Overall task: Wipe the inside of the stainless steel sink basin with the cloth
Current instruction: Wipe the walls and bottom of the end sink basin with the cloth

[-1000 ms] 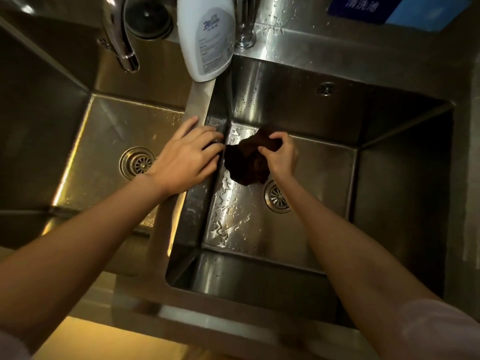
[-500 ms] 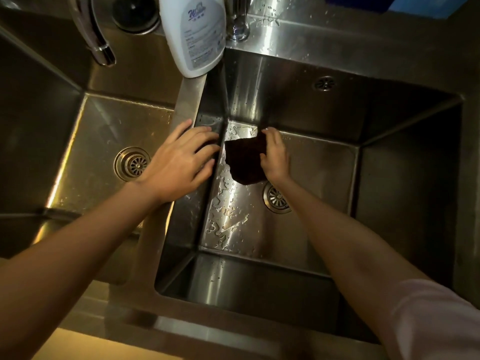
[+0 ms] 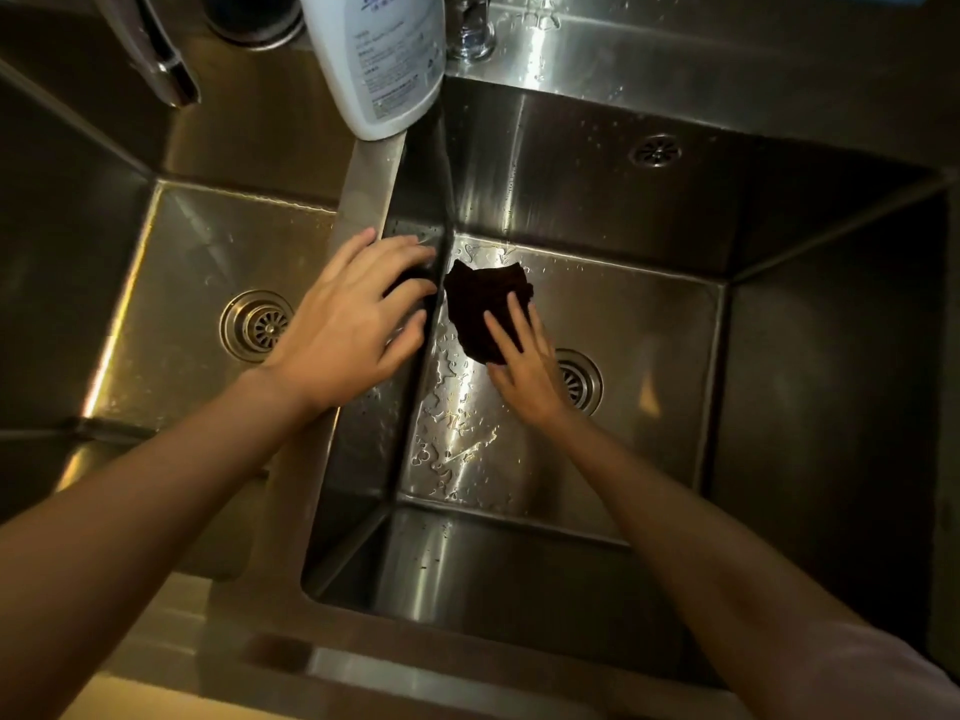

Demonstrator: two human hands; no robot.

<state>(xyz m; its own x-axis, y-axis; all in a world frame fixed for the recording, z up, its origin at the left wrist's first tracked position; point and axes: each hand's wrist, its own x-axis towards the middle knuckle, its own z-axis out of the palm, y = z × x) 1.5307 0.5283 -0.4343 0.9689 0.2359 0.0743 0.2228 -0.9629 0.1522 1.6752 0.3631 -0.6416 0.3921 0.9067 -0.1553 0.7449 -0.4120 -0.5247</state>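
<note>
Cloth [image 3: 485, 311] lies flat on the wet floor of the sink basin [image 3: 639, 324], far-left corner, under my right hand [image 3: 524, 366], fingers straight, pressing, not gripping. Left hand [image 3: 353, 324] rests spread on the divider. Risk: cloth slips or bunches on the water film. Drain [image 3: 584, 381] lies just beside; open floor stretches rightward.

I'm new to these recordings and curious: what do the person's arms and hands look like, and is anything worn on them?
Both forearms are bare, with no gloves, watch or rings visible on the left hand or right hand. A light, pale sleeve edge shows at the right upper arm, near the picture's lower right corner.
</note>
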